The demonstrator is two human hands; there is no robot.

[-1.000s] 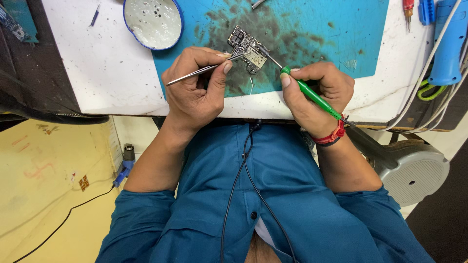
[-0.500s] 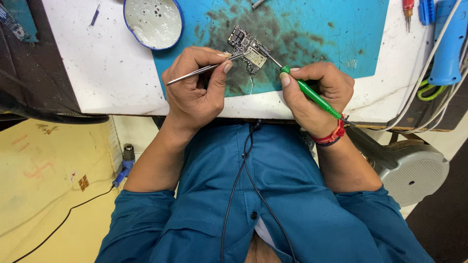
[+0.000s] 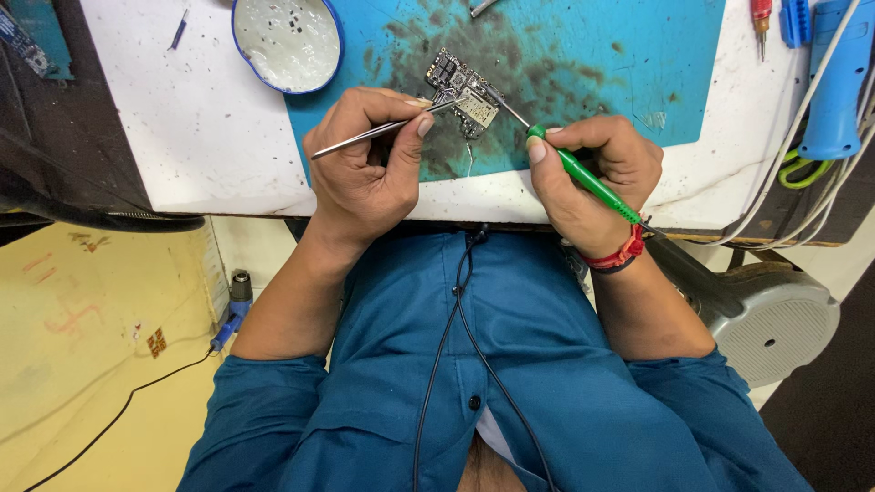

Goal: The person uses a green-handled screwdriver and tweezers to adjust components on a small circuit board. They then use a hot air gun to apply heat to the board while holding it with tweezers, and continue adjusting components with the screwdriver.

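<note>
On mat [image 3: 620, 55], tweezers [image 3: 365, 137], green tool [image 3: 588, 178] unmoved on board [image 3: 465, 89].

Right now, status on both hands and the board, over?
Left hand pinching tweezers, tips on circuit board. Right hand holding green-handled tool, tip at board's edge. Board flat on blue mat; white dish apart.

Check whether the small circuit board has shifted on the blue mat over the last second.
No. The circuit board lies at the same spot relative to the white dish and the blue mat.
</note>
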